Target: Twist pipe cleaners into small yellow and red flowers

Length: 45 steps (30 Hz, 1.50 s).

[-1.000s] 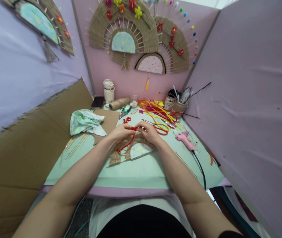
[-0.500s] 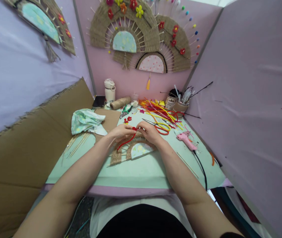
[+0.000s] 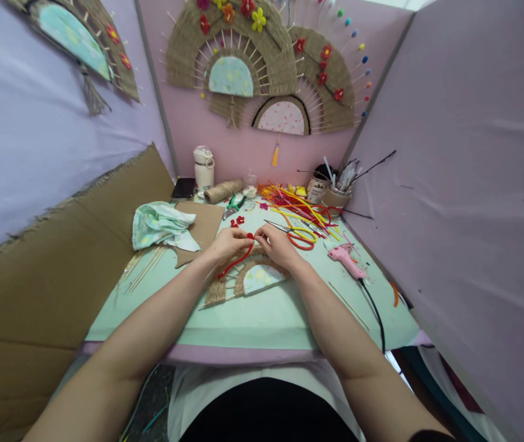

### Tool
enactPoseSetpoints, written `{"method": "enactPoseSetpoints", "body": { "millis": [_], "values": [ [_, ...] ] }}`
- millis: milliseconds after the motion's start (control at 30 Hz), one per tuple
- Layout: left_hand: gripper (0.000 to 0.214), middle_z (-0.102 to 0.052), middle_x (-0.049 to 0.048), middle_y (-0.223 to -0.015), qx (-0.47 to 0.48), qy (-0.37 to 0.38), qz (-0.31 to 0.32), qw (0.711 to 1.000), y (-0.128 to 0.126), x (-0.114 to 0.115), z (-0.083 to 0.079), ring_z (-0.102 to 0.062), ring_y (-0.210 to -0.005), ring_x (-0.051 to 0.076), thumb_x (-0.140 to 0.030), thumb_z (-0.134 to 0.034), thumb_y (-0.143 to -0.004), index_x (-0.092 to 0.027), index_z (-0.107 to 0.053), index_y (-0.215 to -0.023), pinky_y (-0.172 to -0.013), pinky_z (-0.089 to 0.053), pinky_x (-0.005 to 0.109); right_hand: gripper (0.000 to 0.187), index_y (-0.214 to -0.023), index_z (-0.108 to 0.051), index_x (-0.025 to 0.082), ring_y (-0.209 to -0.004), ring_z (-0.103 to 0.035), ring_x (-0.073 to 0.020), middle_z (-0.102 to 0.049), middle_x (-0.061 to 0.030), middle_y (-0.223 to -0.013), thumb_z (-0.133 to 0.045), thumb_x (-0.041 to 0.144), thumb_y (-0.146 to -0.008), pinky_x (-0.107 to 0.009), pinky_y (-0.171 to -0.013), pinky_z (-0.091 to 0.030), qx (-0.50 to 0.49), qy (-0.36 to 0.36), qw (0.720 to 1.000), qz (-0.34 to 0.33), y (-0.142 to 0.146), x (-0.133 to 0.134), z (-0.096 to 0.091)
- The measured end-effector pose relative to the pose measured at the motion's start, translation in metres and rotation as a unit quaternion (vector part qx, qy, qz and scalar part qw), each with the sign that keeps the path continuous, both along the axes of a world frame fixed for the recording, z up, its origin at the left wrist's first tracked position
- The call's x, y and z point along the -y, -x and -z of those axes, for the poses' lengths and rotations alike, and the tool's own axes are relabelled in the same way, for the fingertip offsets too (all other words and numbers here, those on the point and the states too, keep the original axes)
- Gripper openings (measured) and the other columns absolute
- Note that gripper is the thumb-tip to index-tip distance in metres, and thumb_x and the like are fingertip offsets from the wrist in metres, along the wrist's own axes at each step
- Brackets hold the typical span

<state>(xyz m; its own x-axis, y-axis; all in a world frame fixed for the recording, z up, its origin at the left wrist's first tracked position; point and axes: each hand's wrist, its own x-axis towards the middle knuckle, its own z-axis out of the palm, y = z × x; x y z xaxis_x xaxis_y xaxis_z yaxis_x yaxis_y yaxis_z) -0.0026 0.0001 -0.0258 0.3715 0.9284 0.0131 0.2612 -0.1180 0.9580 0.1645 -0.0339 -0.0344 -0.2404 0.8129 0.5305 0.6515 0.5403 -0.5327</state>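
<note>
A red pipe cleaner [image 3: 238, 263] is pinched between the fingertips of my left hand [image 3: 229, 244], its long tail hanging down to the left. Its upper end forms a small bent red bunch at the fingertips. My right hand [image 3: 276, 244] has its thumb and fingers closed together at that bunch, touching or nearly touching it. Beneath both hands lies a half-round fan [image 3: 262, 277] of twine woven over sticks, with a pale floral cloth centre. Several small red flowers [image 3: 238, 221] rest just beyond my left hand.
Scissors [image 3: 296, 232] and a heap of coloured pipe cleaners [image 3: 296, 202] lie behind my right hand. A pink glue gun [image 3: 347, 261] with a black cord is at the right. Green-handled pliers [image 3: 233, 207], a twine roll [image 3: 223, 191], a bottle [image 3: 204, 169] and crumpled cloth [image 3: 163, 224] lie farther back and left.
My right fingertips have shifted slightly at the bunch, and less pipe cleaner shows stretched between the two hands. The left hand stays nearly in place.
</note>
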Motion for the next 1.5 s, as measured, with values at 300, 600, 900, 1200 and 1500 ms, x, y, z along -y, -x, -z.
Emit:
{"method": "enactPoseSetpoints", "body": {
  "millis": [300, 600, 900, 1200, 1500],
  "values": [
    [0.016, -0.066, 0.0044, -0.074, -0.160, -0.243, -0.027, 0.956, -0.007, 0.001, 0.007, -0.057, -0.070, 0.016, -0.027, -0.058, -0.073, -0.016, -0.068, -0.077, -0.065, -0.040, 0.025, 0.014, -0.064, -0.049, 0.018, -0.052, -0.038, -0.0088, -0.046, 0.0044, -0.057, -0.050, 0.028, -0.074, -0.021, -0.049, -0.028, -0.189, 0.191, 0.963, 0.028, 0.004, -0.004, 0.007],
    [0.019, -0.064, 0.0087, -0.085, -0.163, -0.378, 0.030, 0.911, -0.013, 0.021, 0.000, -0.056, -0.084, 0.019, -0.021, -0.050, -0.080, -0.015, -0.067, -0.084, -0.079, -0.039, 0.030, 0.018, -0.058, -0.038, 0.019, -0.041, -0.021, -0.0039, -0.032, 0.0085, -0.049, -0.055, 0.022, -0.062, -0.017, -0.037, -0.011, -0.435, 0.467, 0.767, -0.064, -0.004, -0.004, -0.004],
    [0.031, -0.056, -0.0010, -0.057, 0.132, 0.108, 0.007, 0.985, -0.002, 0.005, -0.008, -0.049, -0.053, 0.010, -0.035, -0.075, -0.052, -0.012, -0.062, -0.069, -0.052, -0.036, 0.023, 0.022, -0.088, -0.060, 0.018, -0.061, -0.048, -0.0092, -0.060, 0.0011, -0.079, -0.059, 0.033, -0.072, -0.023, -0.058, -0.039, -0.239, 0.168, 0.956, -0.034, -0.002, 0.001, -0.011],
    [0.027, -0.048, -0.0044, -0.045, 0.124, 0.113, 0.020, 0.986, -0.004, 0.005, -0.005, -0.036, -0.040, 0.005, -0.033, -0.074, -0.053, -0.012, -0.060, -0.064, -0.042, -0.023, 0.021, 0.020, -0.076, -0.060, 0.017, -0.066, -0.050, -0.0118, -0.060, 0.0002, -0.071, -0.056, 0.036, -0.075, -0.024, -0.063, -0.039, -0.184, 0.109, 0.977, -0.020, -0.003, -0.002, -0.005],
    [0.013, -0.060, -0.0007, -0.058, 0.004, -0.124, -0.068, 0.990, -0.016, 0.009, 0.005, -0.051, -0.057, 0.011, -0.026, -0.063, -0.061, -0.014, -0.063, -0.061, -0.056, -0.037, 0.022, 0.008, -0.063, -0.052, 0.017, -0.054, -0.043, -0.0100, -0.049, 0.0039, -0.057, -0.053, 0.023, -0.069, -0.023, -0.053, -0.033, -0.190, 0.068, 0.975, 0.096, 0.010, -0.002, 0.004]
  ]
}}
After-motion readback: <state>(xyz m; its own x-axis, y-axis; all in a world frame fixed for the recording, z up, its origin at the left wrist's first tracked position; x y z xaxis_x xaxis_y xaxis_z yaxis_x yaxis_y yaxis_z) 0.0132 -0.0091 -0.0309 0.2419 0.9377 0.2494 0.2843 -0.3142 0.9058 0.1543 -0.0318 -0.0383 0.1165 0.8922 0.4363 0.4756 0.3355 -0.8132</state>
